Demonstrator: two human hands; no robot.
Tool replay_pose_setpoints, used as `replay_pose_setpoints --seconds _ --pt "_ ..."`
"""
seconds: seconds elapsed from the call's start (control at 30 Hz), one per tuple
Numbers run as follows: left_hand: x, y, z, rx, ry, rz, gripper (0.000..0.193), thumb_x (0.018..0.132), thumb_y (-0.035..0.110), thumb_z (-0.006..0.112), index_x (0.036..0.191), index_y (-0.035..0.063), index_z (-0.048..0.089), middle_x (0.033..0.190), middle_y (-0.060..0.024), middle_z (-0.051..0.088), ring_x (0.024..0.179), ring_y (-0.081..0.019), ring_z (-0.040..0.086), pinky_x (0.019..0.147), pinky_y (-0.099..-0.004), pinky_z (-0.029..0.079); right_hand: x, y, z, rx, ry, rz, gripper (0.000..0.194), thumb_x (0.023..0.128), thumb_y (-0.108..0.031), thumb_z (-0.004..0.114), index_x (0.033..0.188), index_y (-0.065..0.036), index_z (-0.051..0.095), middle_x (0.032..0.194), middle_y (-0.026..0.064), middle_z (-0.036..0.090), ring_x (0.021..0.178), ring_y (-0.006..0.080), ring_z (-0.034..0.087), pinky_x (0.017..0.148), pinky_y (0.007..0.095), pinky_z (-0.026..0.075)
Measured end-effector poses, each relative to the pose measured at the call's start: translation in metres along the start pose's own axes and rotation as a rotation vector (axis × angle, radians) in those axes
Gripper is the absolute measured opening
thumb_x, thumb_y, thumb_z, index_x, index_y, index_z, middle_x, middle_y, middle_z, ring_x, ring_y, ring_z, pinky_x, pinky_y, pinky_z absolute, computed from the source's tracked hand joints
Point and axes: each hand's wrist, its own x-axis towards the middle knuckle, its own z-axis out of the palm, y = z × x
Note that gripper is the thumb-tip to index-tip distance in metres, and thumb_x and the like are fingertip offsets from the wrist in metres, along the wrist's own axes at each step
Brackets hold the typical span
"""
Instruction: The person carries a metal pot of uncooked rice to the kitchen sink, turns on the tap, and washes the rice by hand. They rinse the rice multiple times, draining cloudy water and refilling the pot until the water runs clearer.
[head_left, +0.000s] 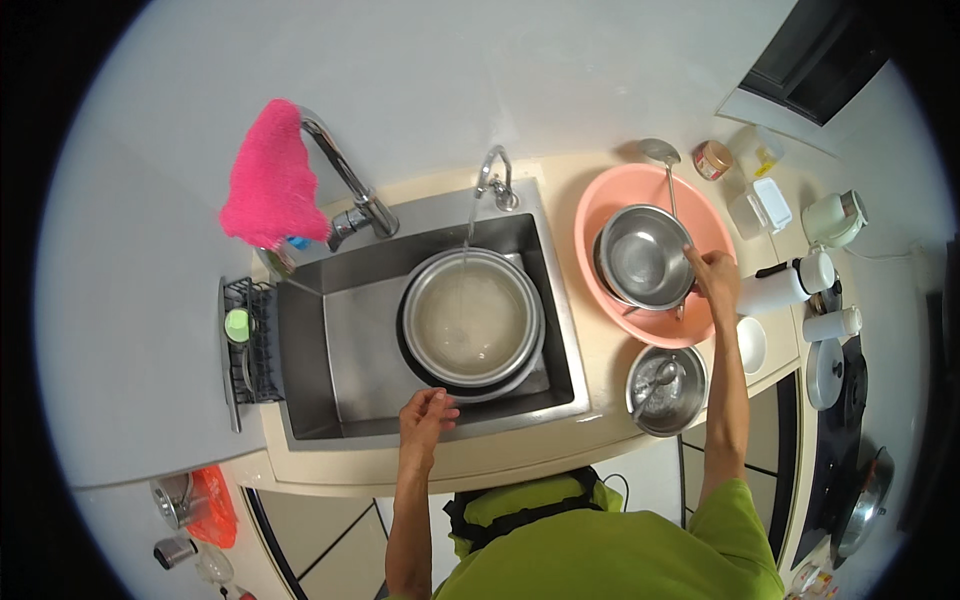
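My right hand (712, 277) grips the right rim of a stainless steel bowl (646, 259), thumb on the rim. The bowl is in or just over a pink plastic basin (600, 195), above other dishes that it mostly hides. A ladle (664, 154) leans on the basin's far rim. My left hand (429, 412) holds nothing, its fingers loosely bent, over the front edge of the steel sink (360, 337). Beyond it, a round metal pot (472, 315) of cloudy water rests on a larger dark-edged vessel. Water runs into the pot from a slim tap (496, 176).
A steel bowl (679, 405) with a spoon (656, 386) stands near the counter's front edge. A pink cloth (271, 184) hangs over the large faucet (337, 150). A white bottle (772, 289) and a white bowl (751, 345) stand right of my right forearm. A wire rack (262, 345) flanks the sink's left.
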Motion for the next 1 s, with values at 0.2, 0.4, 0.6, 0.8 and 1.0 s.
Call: replay_pose_setpoints --seconds 0.2,0.4,0.6,0.8,1.0 --pt "0.047 0.016 -0.052 0.167 -0.007 0.132 0.032 0.091 0.027 0.058 0.108 -0.001 0.058 0.091 -0.0068 0.063 0.076 -0.0149 0.062 0.063 -0.0263 0.049 -0.098 -0.08 0.008 0.071 0.324 -0.578 0.025 0.085 -0.028 0.066 0.093 -0.004 0.065 0.069 0.0097 0.066 0.054 0.0203 0.063 0.05 0.0316 0.048" --pt "0.077 0.016 -0.075 0.19 0.015 0.176 0.031 0.09 0.028 0.06 0.105 0.0005 0.06 0.086 -0.0063 0.063 0.073 -0.0135 0.062 0.062 -0.0263 0.049 -0.107 -0.161 0.133 -0.351 -0.141 -1.181 0.024 0.082 -0.009 0.055 0.104 0.002 0.057 0.092 0.0155 0.058 0.072 0.0282 0.064 0.058 0.0373 0.053" --pt "0.059 -0.014 -0.077 0.086 -0.017 0.015 0.027 0.09 0.025 0.06 0.103 0.0012 0.061 0.084 -0.0054 0.063 0.071 -0.0121 0.061 0.059 -0.0249 0.048 -0.041 -0.22 0.235 -0.718 0.295 -1.138 0.029 0.077 -0.008 0.057 0.104 0.002 0.061 0.096 0.0179 0.062 0.076 0.024 0.065 0.055 0.0314 0.053" --pt "0.063 -0.033 -0.059 0.014 0.01 -0.036 0.027 0.089 0.022 0.061 0.104 0.0 0.06 0.082 -0.0049 0.061 0.072 -0.0116 0.06 0.058 -0.0235 0.047 -0.016 -0.241 0.267 -0.858 0.087 -1.203 0.009 0.073 -0.01 0.061 0.069 -0.012 0.069 0.07 0.0048 0.066 0.076 0.0194 0.065 0.054 0.0293 0.052" --pt "0.097 -0.055 -0.032 0.157 0.065 -0.004 0.037 0.086 0.02 0.063 0.113 -0.0029 0.053 0.08 -0.008 0.062 0.072 -0.0173 0.061 0.064 -0.0313 0.049 -0.014 -0.249 0.265 -0.958 0.081 -1.138 0.008 0.072 -0.008 0.063 0.069 -0.013 0.069 0.073 0.003 0.067 0.071 0.0179 0.067 0.052 0.0285 0.052"
